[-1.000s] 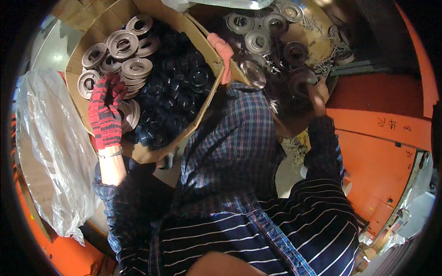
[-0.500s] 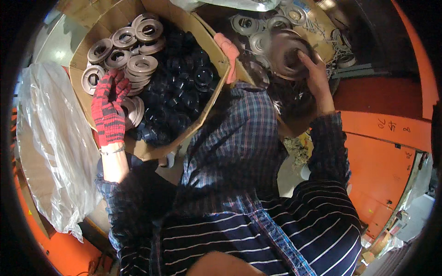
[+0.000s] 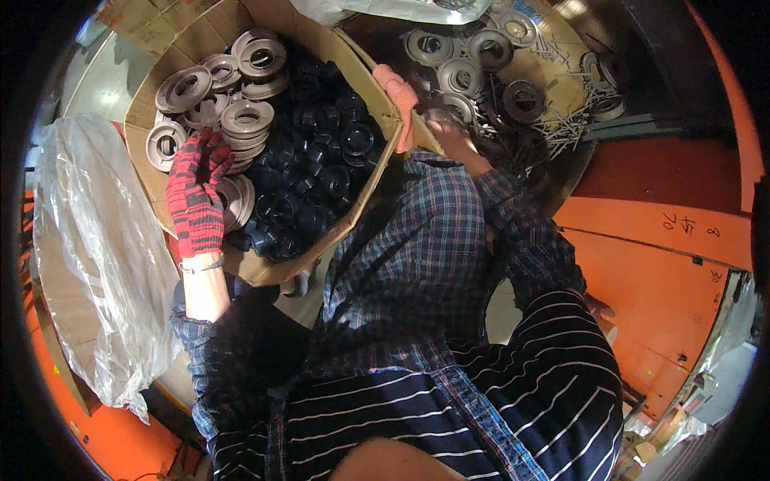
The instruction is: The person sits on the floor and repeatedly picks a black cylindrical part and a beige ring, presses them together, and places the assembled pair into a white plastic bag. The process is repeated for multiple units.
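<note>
My left hand [image 3: 195,192], in a red-and-black striped knit glove, is over the left side of a cardboard box [image 3: 359,215]. Its fingers are loosely bent and slightly apart, beside a stack of grey-brown rings [image 3: 247,117], with nothing visible in them. A tilted ring [image 3: 186,90] lies at an angle on other rings beyond the fingertips. My bare right hand [image 3: 451,138] is low at the near left edge of a round work surface [image 3: 553,76], next to the box. Its fingers are blurred and partly hidden, so any grip is unclear. A dark ring [image 3: 524,101] lies farther right.
Glossy black round parts [image 3: 317,160] fill the box's right side. Pale rings [image 3: 460,77] and loose nail-like metal pins [image 3: 565,132] lie on the work surface. A pink cloth [image 3: 396,92] hangs over the box edge. Clear plastic [image 3: 100,264] is at left; orange panels [image 3: 642,280] at right.
My right hand has moved left and nearer from above the work surface, where it was blurred at a dark ring. My left hand has barely moved. A tilted ring now overlaps the upper-left pile.
</note>
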{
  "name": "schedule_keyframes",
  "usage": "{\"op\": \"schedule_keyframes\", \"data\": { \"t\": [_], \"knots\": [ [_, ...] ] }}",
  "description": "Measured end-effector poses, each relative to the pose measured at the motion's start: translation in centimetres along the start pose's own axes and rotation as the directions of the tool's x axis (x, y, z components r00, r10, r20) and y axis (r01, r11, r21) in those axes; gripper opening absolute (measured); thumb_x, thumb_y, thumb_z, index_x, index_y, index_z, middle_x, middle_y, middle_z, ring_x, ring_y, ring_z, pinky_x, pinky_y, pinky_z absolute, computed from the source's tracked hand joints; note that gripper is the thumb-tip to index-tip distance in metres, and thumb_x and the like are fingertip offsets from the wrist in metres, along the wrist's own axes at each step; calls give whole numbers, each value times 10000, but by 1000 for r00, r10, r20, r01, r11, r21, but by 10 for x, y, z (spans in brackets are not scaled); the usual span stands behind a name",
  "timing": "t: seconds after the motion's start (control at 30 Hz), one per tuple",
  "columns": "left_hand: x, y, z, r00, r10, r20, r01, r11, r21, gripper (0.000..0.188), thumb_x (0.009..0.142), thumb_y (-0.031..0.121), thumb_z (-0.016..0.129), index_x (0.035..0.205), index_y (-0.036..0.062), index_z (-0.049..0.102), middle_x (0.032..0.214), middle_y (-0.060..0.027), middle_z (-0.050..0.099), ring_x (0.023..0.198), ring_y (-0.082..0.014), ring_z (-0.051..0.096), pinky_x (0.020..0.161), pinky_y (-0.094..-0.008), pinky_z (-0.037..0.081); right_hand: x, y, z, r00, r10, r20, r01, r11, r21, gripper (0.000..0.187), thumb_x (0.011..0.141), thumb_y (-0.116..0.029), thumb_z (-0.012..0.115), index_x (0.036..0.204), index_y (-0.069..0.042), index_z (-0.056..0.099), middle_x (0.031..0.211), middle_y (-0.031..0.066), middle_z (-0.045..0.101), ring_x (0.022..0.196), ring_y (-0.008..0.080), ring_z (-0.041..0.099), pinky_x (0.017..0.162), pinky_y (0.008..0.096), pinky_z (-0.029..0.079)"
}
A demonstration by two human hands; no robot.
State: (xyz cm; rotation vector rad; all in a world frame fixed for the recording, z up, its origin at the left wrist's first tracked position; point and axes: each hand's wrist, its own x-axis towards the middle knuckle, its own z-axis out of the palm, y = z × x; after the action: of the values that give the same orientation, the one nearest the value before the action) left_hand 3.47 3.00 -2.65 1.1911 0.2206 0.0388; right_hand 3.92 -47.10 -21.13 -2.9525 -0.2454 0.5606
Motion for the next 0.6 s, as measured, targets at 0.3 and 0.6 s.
{"op": "schedule_keyframes", "data": {
  "t": [0.3, 0.6],
  "knots": [
    [-3, 4, -2, 998, 41, -45, -38, 997, 68, 400, 985, 255, 528, 1282, -10, 567, 1206, -168, 637, 1037, -286, 646, 920, -404, 526, -66, 18, -47, 975, 83, -205, 69, 765, 640, 592, 726, -292, 808, 1217, -28, 607, 1119, 134, 693, 991, 233, 662, 874, 359, 506],
    [-7, 7, 9, 1000, 15, 23, -16, 999, 51, 440, 998, 282, 497, 1310, -24, 539, 1291, -183, 601, 1136, -300, 620, 994, -424, 501, -100, 7, -167, 792, 590, -155, 199, -9, 980, 466, 916, -210, 670, 1297, 25, 543, 1132, 104, 666, 997, 225, 640, 865, 363, 512]
  ]
}}
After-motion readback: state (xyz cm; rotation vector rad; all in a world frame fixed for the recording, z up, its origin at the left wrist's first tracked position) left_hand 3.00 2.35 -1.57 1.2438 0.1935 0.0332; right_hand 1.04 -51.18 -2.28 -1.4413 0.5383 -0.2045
